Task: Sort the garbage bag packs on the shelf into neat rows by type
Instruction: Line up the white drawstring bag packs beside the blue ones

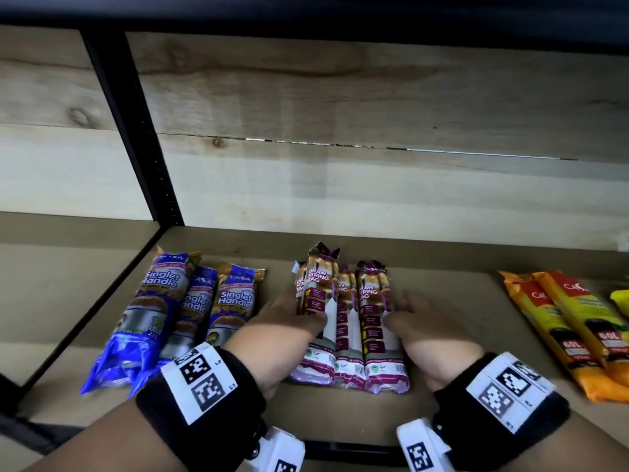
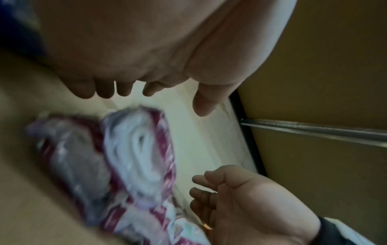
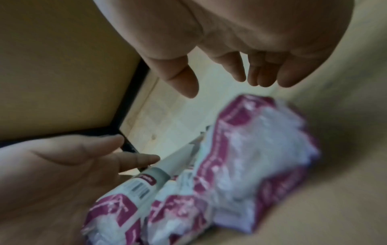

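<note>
A group of maroon-and-white "Draw String Bag" packs (image 1: pixel 350 335) lies lengthwise in the middle of the shelf board (image 1: pixel 459 301), one pack riding on top at the left. My left hand (image 1: pixel 299 315) lies against the group's left side, thumb over the top pack. On the right side rests my right hand (image 1: pixel 405 311). In the left wrist view the left hand (image 2: pixel 150 99) has loose, spread fingers above the packs (image 2: pixel 136 149). In the right wrist view the right hand (image 3: pixel 222 86) looks equally relaxed over the packs (image 3: pixel 240 157). Three blue "Singlet Handle" packs (image 1: pixel 160 301) lie left.
Two orange-and-yellow packs (image 1: pixel 561 318) lie at the right, with a yellow item (image 1: pixel 621 301) at the frame edge. A black upright post (image 1: pixel 136 131) stands at the back left. The wooden back wall (image 1: pixel 374 182) closes the shelf. A black front rail (image 1: pixel 350 449) runs below my wrists.
</note>
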